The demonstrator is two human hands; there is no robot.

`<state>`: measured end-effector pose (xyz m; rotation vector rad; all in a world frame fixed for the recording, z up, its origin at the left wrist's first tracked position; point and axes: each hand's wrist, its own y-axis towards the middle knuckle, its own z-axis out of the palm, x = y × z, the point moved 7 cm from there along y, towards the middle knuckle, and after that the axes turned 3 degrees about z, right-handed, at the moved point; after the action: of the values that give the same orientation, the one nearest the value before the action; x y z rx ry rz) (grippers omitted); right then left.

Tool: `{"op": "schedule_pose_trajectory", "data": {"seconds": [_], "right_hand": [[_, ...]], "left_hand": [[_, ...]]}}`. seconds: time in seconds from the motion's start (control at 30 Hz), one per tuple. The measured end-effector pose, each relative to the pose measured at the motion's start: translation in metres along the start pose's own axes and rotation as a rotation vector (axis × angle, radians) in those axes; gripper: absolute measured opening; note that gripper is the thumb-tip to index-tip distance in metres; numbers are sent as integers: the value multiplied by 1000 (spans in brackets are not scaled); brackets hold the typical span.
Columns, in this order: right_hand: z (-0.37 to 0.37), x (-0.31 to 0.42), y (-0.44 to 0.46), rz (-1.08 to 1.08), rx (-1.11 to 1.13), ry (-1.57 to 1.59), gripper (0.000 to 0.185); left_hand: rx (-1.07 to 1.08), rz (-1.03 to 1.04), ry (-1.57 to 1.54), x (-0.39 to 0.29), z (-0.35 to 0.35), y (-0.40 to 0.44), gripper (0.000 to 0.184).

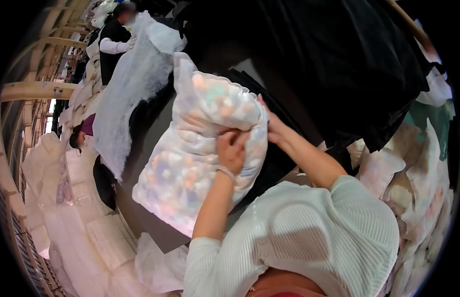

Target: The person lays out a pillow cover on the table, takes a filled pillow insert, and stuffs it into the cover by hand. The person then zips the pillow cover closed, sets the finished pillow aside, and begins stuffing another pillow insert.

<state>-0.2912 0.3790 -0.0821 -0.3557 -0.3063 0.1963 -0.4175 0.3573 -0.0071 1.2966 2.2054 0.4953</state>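
A plump white cushion (170, 168), with colourful pieces showing through its thin cover, lies tilted on a dark grey table (140, 218). My left hand (232, 152) presses into a deep fold in its middle, fingers bent and closed on the cover. At the cushion's right edge, by a gathered seam, my right hand (272, 123) grips the side; some of its fingers are hidden behind the fabric. One corner of the cushion sticks up at the far end.
Black fabric (339, 59) is piled beyond the table's right side. Across the table a person (113, 47) handles a sheet of white wadding (140, 79). White bundles (86, 222) are stacked at left; more filled cushions (418, 173) lie at right.
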Motion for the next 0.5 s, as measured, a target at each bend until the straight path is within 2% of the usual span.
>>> {"op": "schedule_pose_trajectory", "data": {"seconds": [0.03,0.07,0.23,0.3,0.37,0.4,0.43,0.5], "right_hand": [[0,-3,-2,111,73,87,69],[5,-5,-9,127,176,78,73],[-12,3,-18,109,202,14,79],[-26,15,-22,278,252,-30,84],[-46,22,-16,334,244,-153,94],[-36,31,-28,312,199,-177,86],[-24,41,-40,288,163,-210,78],[-35,40,-40,84,94,-588,55]], "left_hand": [[36,-43,-9,13,-14,-2,44],[50,-57,-18,19,-24,-3,43],[81,-114,-66,27,-32,-3,39],[102,-121,-118,25,-25,-2,44],[271,-132,-116,7,-10,14,53],[320,6,35,-7,-1,17,60],[360,38,96,-15,11,16,60],[453,21,117,-20,31,12,61]]}}
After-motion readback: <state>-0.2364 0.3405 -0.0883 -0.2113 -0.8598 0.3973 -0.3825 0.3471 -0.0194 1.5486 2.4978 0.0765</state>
